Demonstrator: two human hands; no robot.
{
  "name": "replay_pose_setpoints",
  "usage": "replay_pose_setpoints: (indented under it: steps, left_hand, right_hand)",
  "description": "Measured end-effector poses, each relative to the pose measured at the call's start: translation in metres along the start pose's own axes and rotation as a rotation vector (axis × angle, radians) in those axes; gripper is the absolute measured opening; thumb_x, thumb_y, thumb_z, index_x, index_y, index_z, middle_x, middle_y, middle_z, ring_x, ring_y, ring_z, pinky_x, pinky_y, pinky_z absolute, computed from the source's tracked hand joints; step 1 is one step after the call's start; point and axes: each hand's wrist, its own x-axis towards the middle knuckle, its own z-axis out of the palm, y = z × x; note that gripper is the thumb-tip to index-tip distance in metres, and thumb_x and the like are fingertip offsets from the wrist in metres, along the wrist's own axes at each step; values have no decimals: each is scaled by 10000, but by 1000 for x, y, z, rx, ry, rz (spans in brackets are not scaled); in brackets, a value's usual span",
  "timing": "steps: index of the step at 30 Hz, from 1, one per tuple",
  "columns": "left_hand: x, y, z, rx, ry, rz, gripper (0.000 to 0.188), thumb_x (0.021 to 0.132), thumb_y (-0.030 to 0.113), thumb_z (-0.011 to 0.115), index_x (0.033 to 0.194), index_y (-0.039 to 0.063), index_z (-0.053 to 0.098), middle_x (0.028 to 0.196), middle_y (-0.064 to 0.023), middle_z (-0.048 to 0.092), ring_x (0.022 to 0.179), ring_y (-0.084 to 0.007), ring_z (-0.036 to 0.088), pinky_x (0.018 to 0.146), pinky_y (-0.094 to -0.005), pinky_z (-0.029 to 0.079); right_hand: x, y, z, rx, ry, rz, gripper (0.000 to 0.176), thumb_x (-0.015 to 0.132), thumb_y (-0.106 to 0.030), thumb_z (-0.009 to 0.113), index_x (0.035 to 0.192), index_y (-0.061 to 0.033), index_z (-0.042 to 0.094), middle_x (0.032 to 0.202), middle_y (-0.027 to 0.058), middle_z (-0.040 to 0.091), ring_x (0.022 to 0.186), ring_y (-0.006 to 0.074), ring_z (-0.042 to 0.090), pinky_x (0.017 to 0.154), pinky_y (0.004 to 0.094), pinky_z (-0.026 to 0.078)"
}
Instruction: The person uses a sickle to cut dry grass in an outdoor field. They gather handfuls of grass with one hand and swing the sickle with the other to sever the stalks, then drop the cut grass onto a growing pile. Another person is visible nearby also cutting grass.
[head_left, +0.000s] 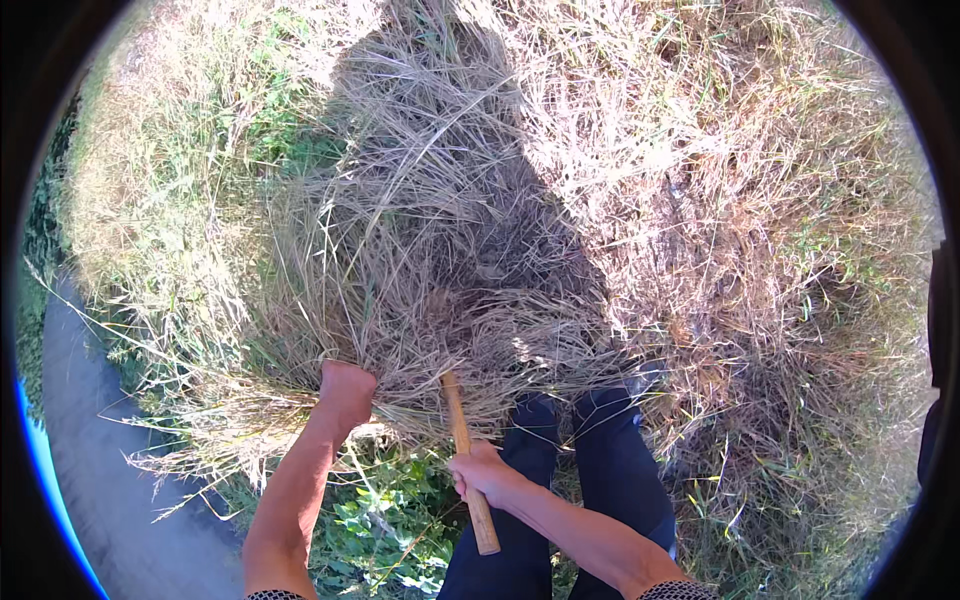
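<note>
My right hand (480, 474) is closed around a wooden handle (459, 420) low in the middle of the view. The handle's far end goes into long dry grass (420, 300), so whatever tool head it bears is hidden. To the left, my left hand (349, 386) reaches into the same grass at the near edge of the heap. Its fingers are buried among the stalks, and I cannot tell whether they are closed on any. Dry stalks lie around both hands, and some spread out to the left of my left wrist.
My legs in dark trousers (622, 465) stand at the lower right of the grass. Green leafy plants (382, 525) grow between my forearms. A grey paved strip (127, 480) runs along the left. Sunlit standing grass (787, 187) covers the right side, with a dark object at the far right rim.
</note>
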Motion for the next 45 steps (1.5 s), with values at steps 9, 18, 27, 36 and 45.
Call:
replay_pose_setpoints:
  steps: [9, 18, 27, 36, 45]
  left_hand:
    - [21, -21, 38, -118, 164, -50, 172, 718, 210, 810, 875, 151, 849, 874, -100, 813, 878, -334, 794, 831, -521, 522]
    - [19, -27, 58, -207, 197, -10, 107, 699, 176, 776, 789, 141, 822, 808, -120, 786, 833, -344, 784, 821, -542, 511]
    - [36, -22, 84, -252, 242, -60, 94, 668, 184, 784, 755, 156, 806, 792, -116, 778, 784, -362, 768, 712, -512, 501]
    - [31, -13, 89, -256, 151, -64, 148, 712, 202, 763, 825, 125, 819, 849, -110, 801, 856, -340, 775, 769, -491, 570]
    - [1, 1, 39, -249, 367, -22, 729, 785, 156, 786, 1484, 65, 598, 1299, -266, 653, 1159, -413, 662, 827, -577, 528]
  right_hand:
    - [26, -189, -107, 351, 609, -826, 115, 957, -66, 601, 924, -40, 495, 699, 56, 546, 484, 159, 552, 409, 338, 468]
    - [17, -55, -32, -221, 133, -205, 162, 949, -95, 710, 974, -13, 572, 690, 51, 584, 504, 151, 596, 433, 335, 481]
    - [103, -192, 15, 158, 363, -446, 164, 971, -78, 670, 939, -57, 510, 694, 31, 552, 530, 149, 559, 465, 369, 479]
    - [57, -154, -19, -167, 360, -471, 177, 998, -91, 700, 967, -35, 535, 694, 38, 557, 491, 134, 567, 400, 332, 480]
    - [41, -74, 19, -479, -69, -120, 217, 964, -65, 676, 1101, 10, 524, 709, 57, 571, 517, 161, 611, 445, 359, 510]
